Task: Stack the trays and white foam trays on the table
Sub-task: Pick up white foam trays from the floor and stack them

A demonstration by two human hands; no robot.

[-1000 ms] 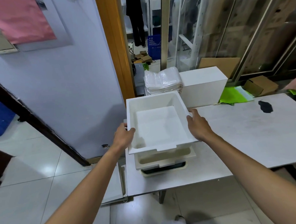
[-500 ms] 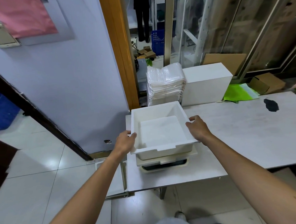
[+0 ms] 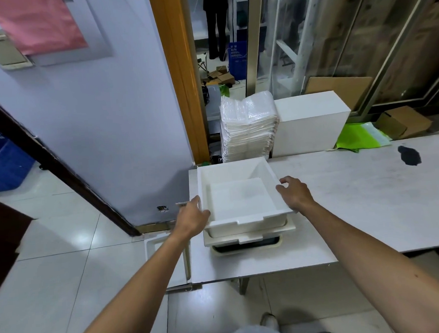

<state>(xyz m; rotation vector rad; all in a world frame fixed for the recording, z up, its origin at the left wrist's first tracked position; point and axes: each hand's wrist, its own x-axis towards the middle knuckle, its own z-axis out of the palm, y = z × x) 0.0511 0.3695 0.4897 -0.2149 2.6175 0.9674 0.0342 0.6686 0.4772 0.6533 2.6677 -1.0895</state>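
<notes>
A deep white foam tray (image 3: 240, 198) sits nested on top of a second white foam tray (image 3: 250, 234), which rests on a cream tray with a dark inside (image 3: 245, 249). The stack stands at the left end of the white table (image 3: 367, 196). My left hand (image 3: 193, 216) grips the top tray's left rim, thumb over the edge. My right hand (image 3: 295, 193) holds the right rim with curled fingers.
Behind the table stand a pile of plastic-wrapped white trays (image 3: 249, 129) and a white box (image 3: 310, 126). A green bag (image 3: 362, 138) and a dark stain (image 3: 410, 155) mark the table's far right. A white tray (image 3: 164, 245) lies low beside the table's left edge.
The top foam tray has come down from above the stack and now sits nested in the tray below. Both hands came down with it, staying on its rims.
</notes>
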